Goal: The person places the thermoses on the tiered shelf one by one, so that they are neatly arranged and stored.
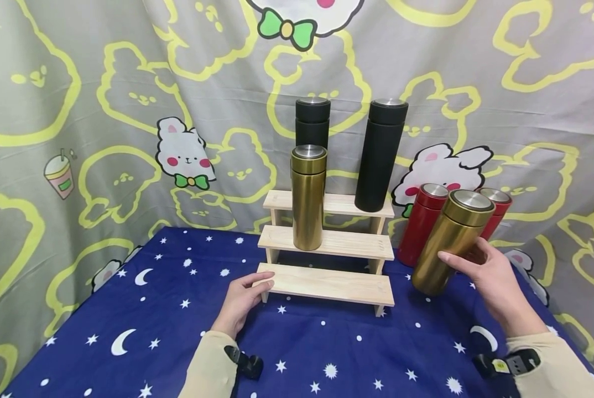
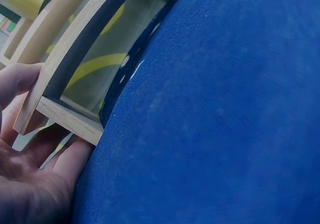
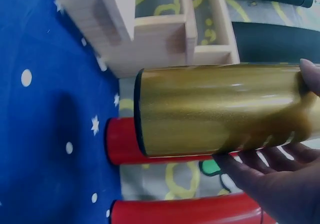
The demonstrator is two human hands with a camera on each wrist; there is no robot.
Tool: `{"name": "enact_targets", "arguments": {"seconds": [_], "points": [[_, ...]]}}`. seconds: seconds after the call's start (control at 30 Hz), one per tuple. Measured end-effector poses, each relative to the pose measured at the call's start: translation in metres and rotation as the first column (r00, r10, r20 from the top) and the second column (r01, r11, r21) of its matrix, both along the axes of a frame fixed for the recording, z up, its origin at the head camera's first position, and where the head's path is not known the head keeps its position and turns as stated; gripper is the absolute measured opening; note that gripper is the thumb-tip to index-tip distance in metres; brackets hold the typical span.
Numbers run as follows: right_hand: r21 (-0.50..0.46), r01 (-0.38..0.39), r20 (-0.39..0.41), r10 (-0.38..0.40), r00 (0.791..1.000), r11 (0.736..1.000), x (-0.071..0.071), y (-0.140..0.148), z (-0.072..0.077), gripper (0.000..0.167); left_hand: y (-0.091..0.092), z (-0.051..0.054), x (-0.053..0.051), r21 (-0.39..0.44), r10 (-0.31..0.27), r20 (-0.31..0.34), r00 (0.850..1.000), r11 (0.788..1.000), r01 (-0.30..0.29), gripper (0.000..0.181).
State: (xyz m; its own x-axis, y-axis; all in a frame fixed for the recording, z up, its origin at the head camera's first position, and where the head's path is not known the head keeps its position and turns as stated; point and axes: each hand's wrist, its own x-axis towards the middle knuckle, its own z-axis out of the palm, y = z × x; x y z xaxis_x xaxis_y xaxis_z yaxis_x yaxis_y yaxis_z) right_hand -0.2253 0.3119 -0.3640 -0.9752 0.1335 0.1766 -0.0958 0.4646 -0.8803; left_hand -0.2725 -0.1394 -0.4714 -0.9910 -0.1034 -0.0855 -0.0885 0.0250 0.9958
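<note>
My right hand (image 1: pixel 496 282) grips a gold thermos (image 1: pixel 446 246), thumb on the near side, tilted with its steel lid toward the upper right. In the right wrist view the thermos (image 3: pixel 215 109) is off the cloth. At the lowest step's left end, my left hand (image 1: pixel 243 298) holds the three-tier wooden stand (image 1: pixel 327 282); the left wrist view shows thumb and fingers about the board's end (image 2: pixel 50 89). Another gold thermos (image 1: pixel 309 204) stands upright on the middle step. Two black thermoses stand on the top step, the left one (image 1: pixel 313 119) partly hidden, the right one (image 1: pixel 380 157) in plain view.
Two red thermoses, one nearer (image 1: pixel 421 224) and one mostly hidden (image 1: pixel 497 207), stand right of the stand, behind the held thermos. A dark blue cloth (image 1: pixel 167 342) with stars and moons covers the table. Behind hangs a patterned grey curtain (image 1: pixel 128 83).
</note>
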Motion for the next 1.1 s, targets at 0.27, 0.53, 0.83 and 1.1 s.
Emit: {"name": "enact_targets", "arguments": {"seconds": [0.27,0.53,0.83,1.1], "points": [[-0.015,-0.027,-0.069,0.026,0.997,1.000,0.006,-0.009,0.009,0.057,0.001,-0.001,-0.001,0.014,-0.003,-0.011,1.000,1.000,0.003,0.028],[-0.011,-0.066,-0.105,0.064,0.992,0.998,0.008,-0.018,0.019,0.054,0.002,0.000,0.000,0.021,-0.002,-0.010,1.000,1.000,0.002,0.027],[0.010,-0.098,-0.114,0.098,0.989,0.995,0.009,-0.024,0.031,0.058,0.002,0.001,0.000,0.017,-0.006,-0.006,1.000,1.000,0.006,0.027],[0.031,-0.125,-0.135,0.128,0.983,0.992,0.007,-0.034,0.036,0.060,0.001,0.000,0.001,0.032,-0.006,-0.011,1.000,0.999,0.007,0.027]]}}
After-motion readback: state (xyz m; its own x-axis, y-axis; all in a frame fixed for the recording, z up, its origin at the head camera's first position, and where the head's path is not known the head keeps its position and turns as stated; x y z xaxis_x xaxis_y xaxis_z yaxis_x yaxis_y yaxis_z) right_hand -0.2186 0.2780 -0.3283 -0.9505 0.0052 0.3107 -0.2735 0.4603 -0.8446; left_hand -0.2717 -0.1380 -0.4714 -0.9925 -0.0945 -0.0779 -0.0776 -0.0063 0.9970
